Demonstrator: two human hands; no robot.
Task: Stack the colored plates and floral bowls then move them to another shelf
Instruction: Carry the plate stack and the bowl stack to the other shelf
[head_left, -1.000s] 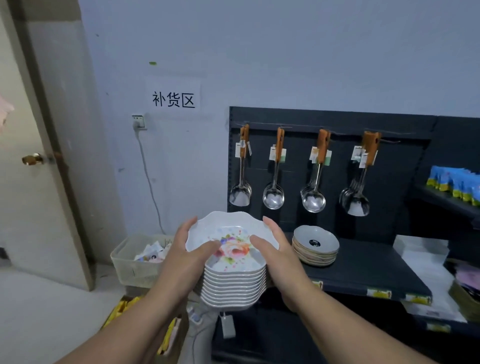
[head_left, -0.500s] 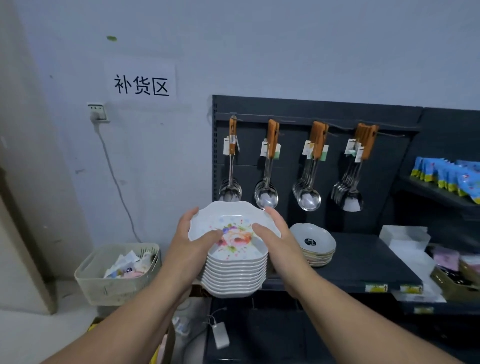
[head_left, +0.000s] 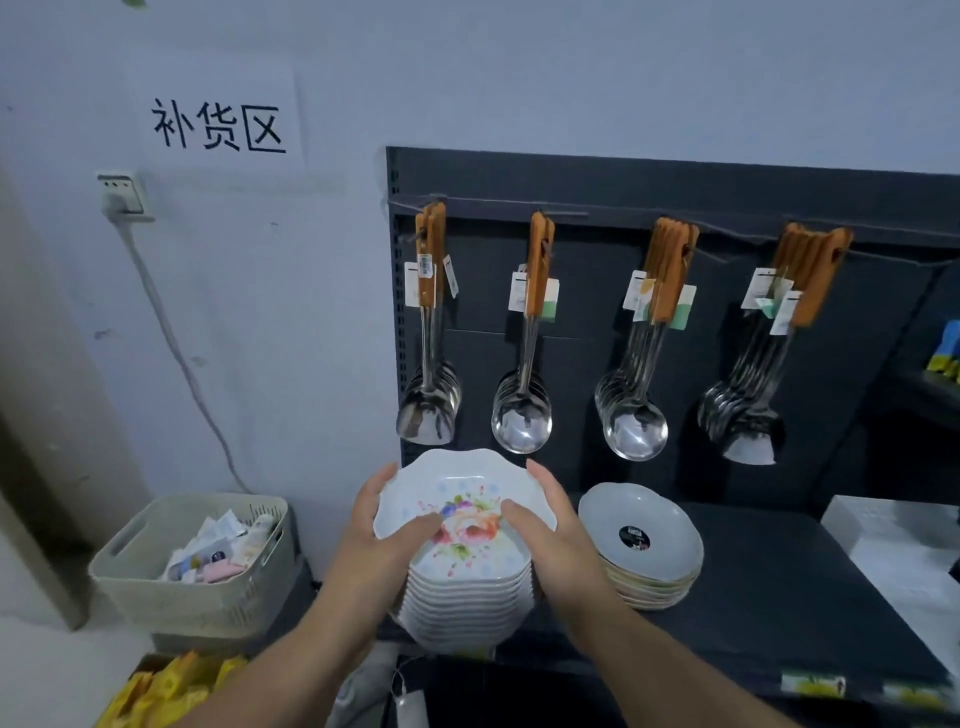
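A stack of several white floral bowls (head_left: 465, 540) with scalloped rims sits between my hands, over the left end of the dark shelf (head_left: 779, 597). My left hand (head_left: 387, 540) grips the stack's left side, thumb over the top bowl's rim. My right hand (head_left: 553, 540) grips the right side the same way. A stack of coloured plates (head_left: 641, 551), the top one grey with a black sticker, rests on the shelf just right of my right hand.
Spoons and ladles (head_left: 522, 415) hang on the dark back panel above the shelf. A beige basket (head_left: 202, 592) of small packets stands on the floor at left, with yellow packets (head_left: 171, 686) below it. A white box (head_left: 904, 535) sits at far right.
The view has moved closer to the shelf and turned right. The bowl stack, held in both hands, now hangs over the shelf's left end beside the plates.
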